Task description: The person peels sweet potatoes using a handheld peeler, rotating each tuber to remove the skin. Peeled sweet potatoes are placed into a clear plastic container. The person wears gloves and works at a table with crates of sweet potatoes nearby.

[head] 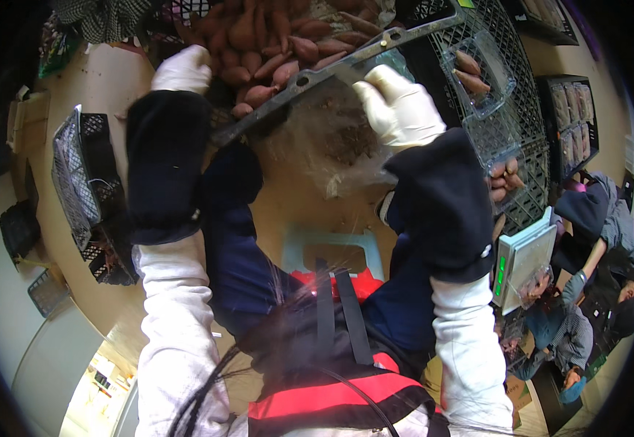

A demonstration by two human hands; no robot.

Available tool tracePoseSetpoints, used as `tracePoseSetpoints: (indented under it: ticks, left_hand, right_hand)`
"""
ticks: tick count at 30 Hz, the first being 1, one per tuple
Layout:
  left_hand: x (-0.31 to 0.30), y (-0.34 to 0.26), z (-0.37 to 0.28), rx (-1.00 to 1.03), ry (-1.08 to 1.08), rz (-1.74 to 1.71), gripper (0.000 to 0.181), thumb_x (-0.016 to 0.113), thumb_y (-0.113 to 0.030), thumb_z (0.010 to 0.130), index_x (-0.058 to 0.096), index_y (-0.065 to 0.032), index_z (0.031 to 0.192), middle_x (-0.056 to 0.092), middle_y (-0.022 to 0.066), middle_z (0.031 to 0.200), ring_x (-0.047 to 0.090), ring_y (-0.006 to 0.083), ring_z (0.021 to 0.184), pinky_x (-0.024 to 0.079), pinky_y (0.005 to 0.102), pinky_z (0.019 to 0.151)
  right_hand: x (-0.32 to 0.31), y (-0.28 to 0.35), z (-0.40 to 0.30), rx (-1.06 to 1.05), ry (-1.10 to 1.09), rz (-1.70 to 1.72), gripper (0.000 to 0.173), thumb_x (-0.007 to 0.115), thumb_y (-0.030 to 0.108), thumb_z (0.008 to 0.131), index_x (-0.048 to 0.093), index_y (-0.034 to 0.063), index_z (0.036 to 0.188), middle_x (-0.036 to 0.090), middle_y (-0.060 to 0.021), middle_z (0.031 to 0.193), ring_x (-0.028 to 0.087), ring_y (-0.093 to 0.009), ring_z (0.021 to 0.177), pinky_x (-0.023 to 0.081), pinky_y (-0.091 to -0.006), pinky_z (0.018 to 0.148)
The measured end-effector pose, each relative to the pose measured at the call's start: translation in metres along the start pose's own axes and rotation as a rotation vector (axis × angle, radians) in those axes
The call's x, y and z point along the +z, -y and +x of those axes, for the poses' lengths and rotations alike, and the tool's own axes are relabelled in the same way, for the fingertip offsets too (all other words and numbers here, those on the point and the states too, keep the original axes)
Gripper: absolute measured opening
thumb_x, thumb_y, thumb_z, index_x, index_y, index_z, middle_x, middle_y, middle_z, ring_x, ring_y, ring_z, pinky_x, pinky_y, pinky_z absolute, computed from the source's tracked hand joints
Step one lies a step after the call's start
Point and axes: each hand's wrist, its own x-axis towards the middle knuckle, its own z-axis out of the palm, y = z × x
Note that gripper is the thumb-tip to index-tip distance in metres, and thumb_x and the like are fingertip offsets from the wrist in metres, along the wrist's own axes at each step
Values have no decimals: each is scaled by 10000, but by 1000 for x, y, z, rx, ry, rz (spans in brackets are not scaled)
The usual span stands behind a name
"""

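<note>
A pile of reddish, tapered roots or bulbs point(273, 49) fills a black plastic crate before me, whose near rim point(344, 60) runs aslant. At the pile's left side is my left hand point(183, 68) in a white glove, fingers curled; its grip is hidden. My right hand point(401, 106), gloved likewise, hovers on the near side of the rim, thumb and forefinger bent. A grey blur lies by its fingertips, too unclear to name. Below it, between my knees, a clear plastic bag point(333, 142) holds dark brown scraps.
To the right, clear plastic trays point(478, 74), some holding roots, rest on black crates point(524, 114). A digital scale point(527, 262) with a lit green display stands nearer me. Other people point(563, 333) work beyond it. Crates point(101, 164) stand at left; a pale blue stool point(371, 248) is beneath me.
</note>
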Motion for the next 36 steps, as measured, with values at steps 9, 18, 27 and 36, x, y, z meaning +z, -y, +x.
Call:
tracePoseSetpoints:
  ticks: [9, 18, 27, 36]
  left_hand:
    - [62, -37, 11, 77, 355, -8, 625, 590, -29, 634, 380, -128, 1215, 411, 149, 1201, 415, 302, 1091, 354, 324, 908]
    - [73, -25, 30, 94, 377, -133, 407, 619, -42, 688, 522, -111, 1077, 541, 110, 1041, 529, 246, 948, 411, 296, 817]
    - [22, -70, 22, 63, 137, -1057, 197, 447, -146, 872, 537, -47, 1016, 543, 38, 1034, 507, 120, 921, 406, 256, 810]
    - [3, -169, -24, -167, 490, -2025, 425, 328, -365, 888, 462, 1, 1057, 571, 112, 822, 563, 183, 635, 453, 251, 468]
  right_hand:
    - [-17, 29, -3, 59, 43, -61, 143, 498, 201, 793, 510, 105, 898, 550, -183, 663, 541, -369, 655, 425, -405, 582]
    - [-51, 25, -3, 109, -30, 82, 127, 474, 183, 811, 515, 91, 889, 544, -172, 646, 544, -341, 617, 414, -368, 546]
    - [-40, 1, 4, 178, -26, 326, 162, 531, 185, 802, 540, 45, 882, 556, -105, 669, 529, -178, 596, 410, -272, 577]
    - [-33, 3, 6, 157, 25, 563, 295, 644, 282, 726, 566, 25, 846, 583, -122, 730, 569, -177, 669, 447, -268, 628]
